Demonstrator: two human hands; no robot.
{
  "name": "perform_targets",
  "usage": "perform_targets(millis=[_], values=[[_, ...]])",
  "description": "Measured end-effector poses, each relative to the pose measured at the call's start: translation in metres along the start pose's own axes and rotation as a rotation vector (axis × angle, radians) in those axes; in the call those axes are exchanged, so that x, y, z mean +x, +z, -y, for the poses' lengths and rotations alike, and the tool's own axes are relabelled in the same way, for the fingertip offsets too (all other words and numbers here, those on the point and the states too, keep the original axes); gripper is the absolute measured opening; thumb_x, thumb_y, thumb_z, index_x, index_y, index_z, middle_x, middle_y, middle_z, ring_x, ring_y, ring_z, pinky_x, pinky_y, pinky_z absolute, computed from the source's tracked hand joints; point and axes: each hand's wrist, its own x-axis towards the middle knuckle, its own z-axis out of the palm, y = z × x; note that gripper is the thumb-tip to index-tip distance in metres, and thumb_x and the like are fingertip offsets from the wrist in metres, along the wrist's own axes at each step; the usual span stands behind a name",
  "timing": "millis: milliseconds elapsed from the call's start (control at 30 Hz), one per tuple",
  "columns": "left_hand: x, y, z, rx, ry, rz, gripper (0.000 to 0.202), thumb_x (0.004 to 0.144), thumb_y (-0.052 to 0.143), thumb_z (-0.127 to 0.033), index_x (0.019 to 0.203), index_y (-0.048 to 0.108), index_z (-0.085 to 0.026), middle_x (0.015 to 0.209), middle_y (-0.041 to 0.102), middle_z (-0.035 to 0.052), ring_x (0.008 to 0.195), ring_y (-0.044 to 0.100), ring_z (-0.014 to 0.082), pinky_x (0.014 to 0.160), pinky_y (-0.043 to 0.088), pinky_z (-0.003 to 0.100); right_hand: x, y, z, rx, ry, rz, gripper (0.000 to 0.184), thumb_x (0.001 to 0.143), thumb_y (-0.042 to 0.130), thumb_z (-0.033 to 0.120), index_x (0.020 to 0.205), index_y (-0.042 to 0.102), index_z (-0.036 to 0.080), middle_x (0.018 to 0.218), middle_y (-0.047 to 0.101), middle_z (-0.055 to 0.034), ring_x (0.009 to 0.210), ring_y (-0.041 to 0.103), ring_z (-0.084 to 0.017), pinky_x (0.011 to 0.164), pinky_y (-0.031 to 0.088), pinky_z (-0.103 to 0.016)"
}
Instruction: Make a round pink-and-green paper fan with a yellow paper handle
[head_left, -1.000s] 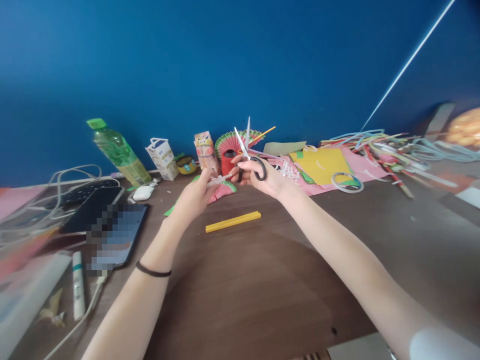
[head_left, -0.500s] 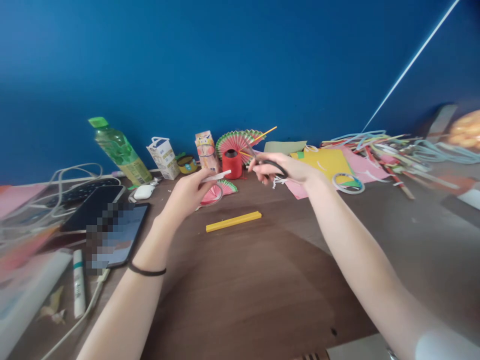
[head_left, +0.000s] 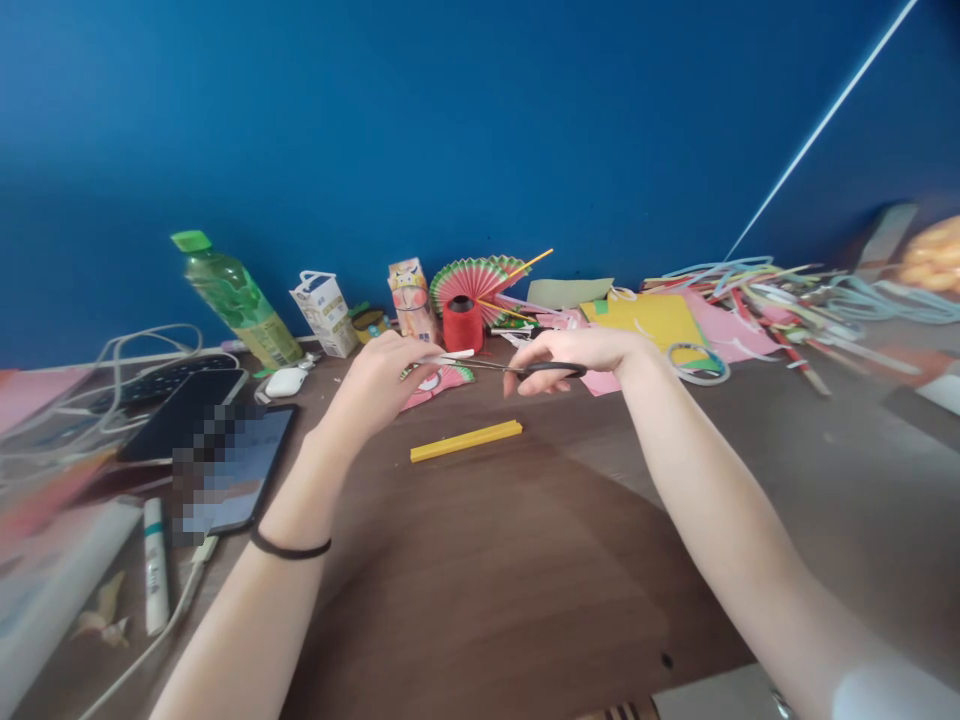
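My left hand [head_left: 380, 378] is closed on a thin white strip [head_left: 456, 355], whose end sticks out to the right past the fingers. My right hand [head_left: 559, 360] grips a pair of scissors [head_left: 553, 369] by the black handles. The blades point left and lie at the white strip, close to my left fingertips. I cannot tell whether they touch it. Below the hands, a folded yellow strip [head_left: 466, 441] lies on the brown table [head_left: 480, 560]. Just behind the blades are a small pink and green paper fan [head_left: 450, 377] and a red thread spool [head_left: 463, 325].
A green bottle [head_left: 232, 295], a milk carton [head_left: 324, 312] and a larger paper fan [head_left: 472, 275] stand along the blue wall. Two dark phones or tablets [head_left: 262, 470], cables and a marker [head_left: 156, 568] lie left. Yellow paper [head_left: 652, 330], a tape roll [head_left: 697, 363] and loose sticks lie right.
My right hand has come down and the scissors have swung from pointing up to pointing left, with the blades now at the white strip. My left hand has barely moved.
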Motion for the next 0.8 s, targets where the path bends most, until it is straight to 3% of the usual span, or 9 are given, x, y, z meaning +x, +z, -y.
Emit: perform_targets(millis=[400, 800], values=[[0.0020, 0.0010, -0.0055, -0.027, 0.099, -0.005, 0.025, 0.088, 0.046, -0.028, 0.089, 0.070, -0.021, 0.079, 0.069, 0.0045, 0.074, 0.054, 0.0171, 0.071, 0.041, 0.029, 0.0017, 0.0024, 0.0028, 0.001, -0.007, -0.024, 0.042, 0.070, 0.065, 0.052, 0.095, 0.067, 0.018, 0.070, 0.056, -0.0004, 0.053, 0.040, -0.006, 0.049, 0.033, -0.021], [0.0027, 0.0012, -0.0064, -0.001, 0.068, 0.003, 0.023, 0.086, 0.047, -0.026, 0.087, 0.070, -0.020, 0.079, 0.069, 0.0045, 0.075, 0.054, 0.0181, 0.071, 0.041, 0.029, 0.0021, 0.0016, 0.0026, -0.044, 0.005, -0.037, 0.045, 0.068, 0.067, 0.053, 0.097, 0.068, 0.019, 0.065, 0.053, 0.0016, 0.051, 0.034, -0.005, 0.048, 0.026, -0.022]])
